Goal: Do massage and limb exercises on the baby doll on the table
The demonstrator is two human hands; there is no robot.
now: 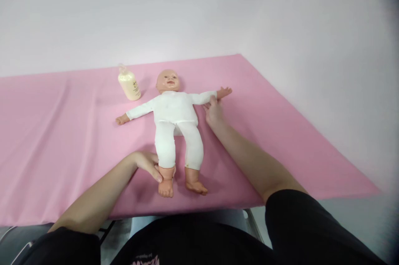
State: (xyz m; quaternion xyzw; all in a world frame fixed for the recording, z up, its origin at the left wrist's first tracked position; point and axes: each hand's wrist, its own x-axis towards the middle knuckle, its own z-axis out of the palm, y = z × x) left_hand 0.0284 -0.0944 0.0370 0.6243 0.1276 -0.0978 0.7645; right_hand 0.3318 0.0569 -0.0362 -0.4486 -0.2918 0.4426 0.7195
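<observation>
A baby doll (176, 107) with a white cloth body and bare plastic head, hands and feet lies on its back, arms spread wide and feet towards me. My left hand (148, 164) is closed around the ankle on the left side of the view, thumb on top and the other fingers mostly hidden behind the leg. At the doll's outstretched arm on the right, my right hand (213, 111) grips the white sleeve just short of the plastic hand. Part of those fingers is hidden under the arm.
A pump bottle (129, 84) of pale yellow liquid stands left of the doll's head. Pink cloth (77, 132), creased at the left, covers the table. A white wall (187, 15) rises behind and at the right. Under the front edge, chair parts show.
</observation>
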